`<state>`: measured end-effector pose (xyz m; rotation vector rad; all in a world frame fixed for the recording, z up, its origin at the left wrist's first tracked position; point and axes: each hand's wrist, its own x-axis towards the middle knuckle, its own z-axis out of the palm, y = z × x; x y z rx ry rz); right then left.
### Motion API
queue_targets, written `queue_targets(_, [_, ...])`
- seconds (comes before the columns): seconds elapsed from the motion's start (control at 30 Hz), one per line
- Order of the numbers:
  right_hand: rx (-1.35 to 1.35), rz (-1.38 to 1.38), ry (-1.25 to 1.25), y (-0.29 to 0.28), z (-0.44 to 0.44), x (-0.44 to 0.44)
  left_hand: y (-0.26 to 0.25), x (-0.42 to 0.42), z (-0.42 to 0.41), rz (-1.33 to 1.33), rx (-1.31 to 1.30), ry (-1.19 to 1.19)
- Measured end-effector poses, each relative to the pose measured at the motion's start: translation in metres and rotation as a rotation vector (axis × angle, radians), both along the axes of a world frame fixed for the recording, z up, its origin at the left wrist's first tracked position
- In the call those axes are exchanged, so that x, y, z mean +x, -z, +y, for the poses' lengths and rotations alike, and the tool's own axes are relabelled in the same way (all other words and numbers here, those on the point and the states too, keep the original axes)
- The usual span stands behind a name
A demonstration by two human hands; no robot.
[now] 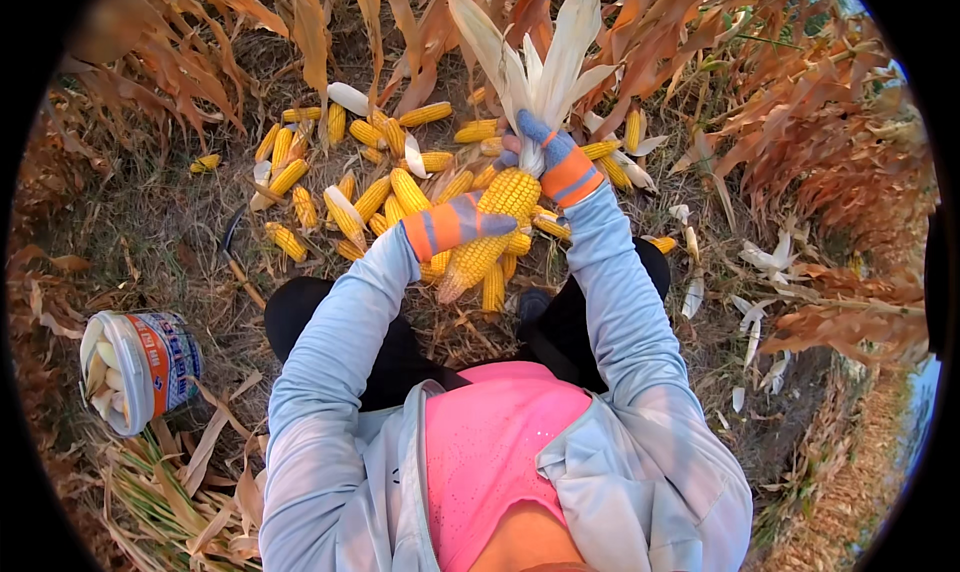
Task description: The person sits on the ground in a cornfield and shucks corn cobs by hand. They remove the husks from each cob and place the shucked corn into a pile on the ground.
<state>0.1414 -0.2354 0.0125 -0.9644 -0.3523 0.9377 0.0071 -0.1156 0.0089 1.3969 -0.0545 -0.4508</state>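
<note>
An ear of corn [506, 198] with yellow kernels is held tilted between both hands, its tip pointing down towards my lap. My left hand [457, 223], in a grey and orange glove, lies around the middle of the ear. Its pale dry husks [551, 62] are peeled back and fan out upwards. My right hand [551, 156], in a similar glove with bare fingertips showing, is closed round the gathered base of the husks. Below and around the hands, many husked corn cobs [409, 191] lie in a loose heap on the ground.
A printed plastic bucket [142, 369] holding pale pieces stands at the left. A sickle [238, 261] lies beside my left knee. Standing dry corn plants [795, 107] line the top and right. Loose husk scraps [772, 257] lie at the right, and cut stalks [172, 489] at the lower left.
</note>
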Motion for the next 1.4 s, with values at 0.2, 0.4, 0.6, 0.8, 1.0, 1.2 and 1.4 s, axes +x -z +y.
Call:
queue_targets(0.2, [-0.168,-0.369,0.087,0.053,-0.001,0.032,0.031,0.004,0.010,-0.135,0.018,-0.091])
queue_targets(0.4, [-0.209,-0.279,0.336,0.062,0.003,0.041,0.077,0.016,-0.009,-0.110,-0.194,-0.324])
queue_targets(0.6, [0.201,0.083,0.279,0.007,0.006,0.011,0.050,0.008,-0.031,-0.114,-0.280,-0.477])
queue_targets(0.8, [0.338,0.131,0.203,0.017,0.002,0.016,0.058,0.005,-0.042,-0.061,-0.223,-0.563])
queue_targets(1.0, [0.208,0.186,0.501,-0.004,0.010,0.006,0.019,-0.006,-0.049,0.222,-0.513,-0.539])
queue_targets(1.2, [0.192,0.218,0.466,-0.016,0.009,0.001,0.018,-0.009,-0.052,0.222,-0.590,-0.535])
queue_targets(1.4, [0.143,0.184,0.392,0.008,0.001,0.022,0.077,0.019,-0.039,-0.062,0.091,-0.627])
